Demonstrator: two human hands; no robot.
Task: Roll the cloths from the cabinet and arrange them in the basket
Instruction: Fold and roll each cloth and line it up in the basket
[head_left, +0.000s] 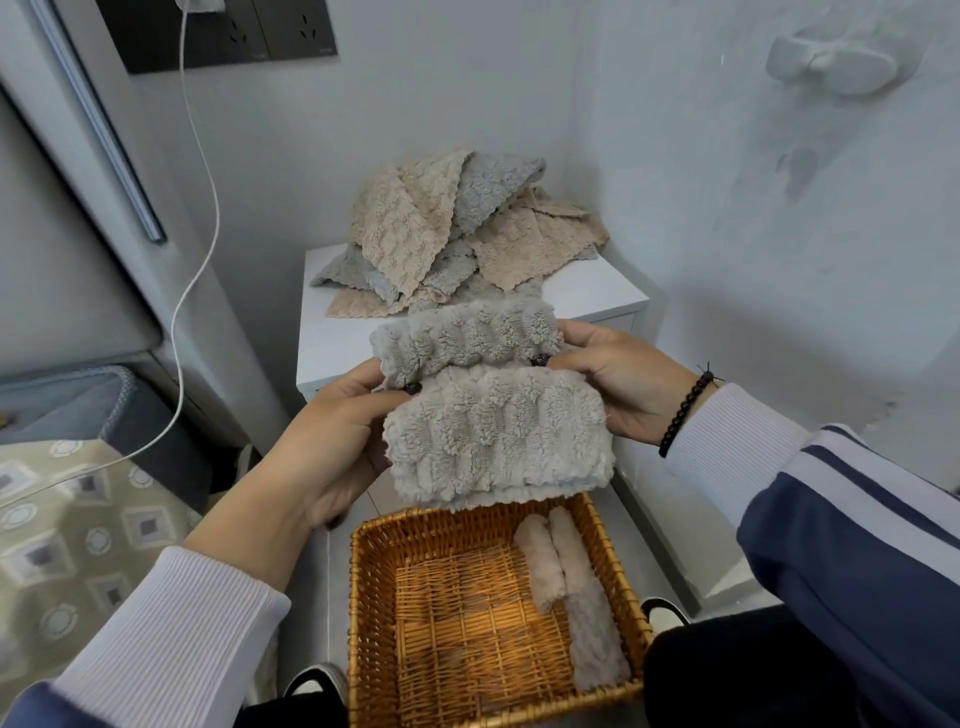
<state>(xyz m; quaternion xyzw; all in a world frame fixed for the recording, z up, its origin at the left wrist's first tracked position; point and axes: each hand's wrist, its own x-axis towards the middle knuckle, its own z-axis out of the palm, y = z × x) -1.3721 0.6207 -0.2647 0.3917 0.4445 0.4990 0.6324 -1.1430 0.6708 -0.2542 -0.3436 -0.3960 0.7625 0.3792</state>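
A fluffy grey cloth is held in the air above the wicker basket, its top edge partly rolled into a tube. My left hand pinches its left side and my right hand pinches the right end of the roll. Two rolled cloths lie along the basket's right wall: a pink one and a longer grey-pink one. A pile of loose beige and grey cloths sits on the white cabinet behind my hands.
A white cable hangs from a wall socket at the left. A patterned cushion and a grey bag lie at the lower left. White walls close off the corner behind and right of the cabinet. My shoes show beside the basket.
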